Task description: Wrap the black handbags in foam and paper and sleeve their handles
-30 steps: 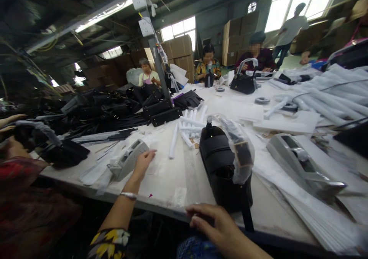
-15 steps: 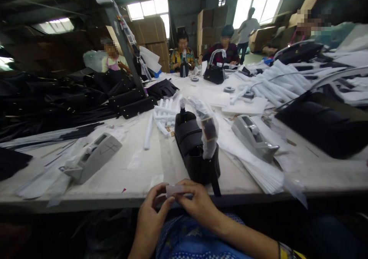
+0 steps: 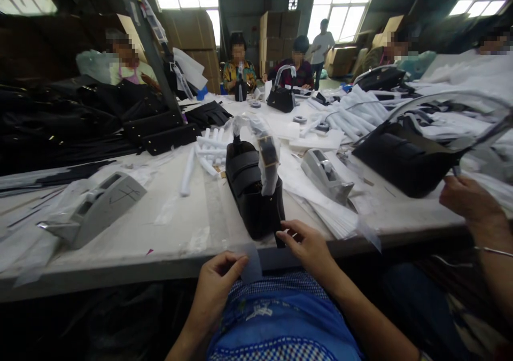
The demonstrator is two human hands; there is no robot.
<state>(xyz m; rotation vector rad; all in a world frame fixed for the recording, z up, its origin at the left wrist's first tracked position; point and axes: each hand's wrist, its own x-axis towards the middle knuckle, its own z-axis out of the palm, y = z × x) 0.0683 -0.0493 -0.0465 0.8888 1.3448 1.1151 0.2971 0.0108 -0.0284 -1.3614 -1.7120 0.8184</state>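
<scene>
Beside the black bag (image 3: 252, 203), contents unclear, left grip (image 3: 219, 275) pinches clear film (image 3: 252, 266), right grip (image 3: 308, 244) the bag's strap (image 3: 280, 240).

Apron (image 3: 292, 321): blue cloth; white printed motif (image 3: 259, 310), blurred, on the apron's upper part; band of fine blue-and-white check (image 3: 296, 281) along the apron's upper edge; coarser check panel (image 3: 276, 353), curved top, at the apron's lower edge. Left hand (image 3: 220, 275), right hand (image 3: 306, 246): bare; forearms (image 3: 198, 318) likewise, either side of the apron
</scene>
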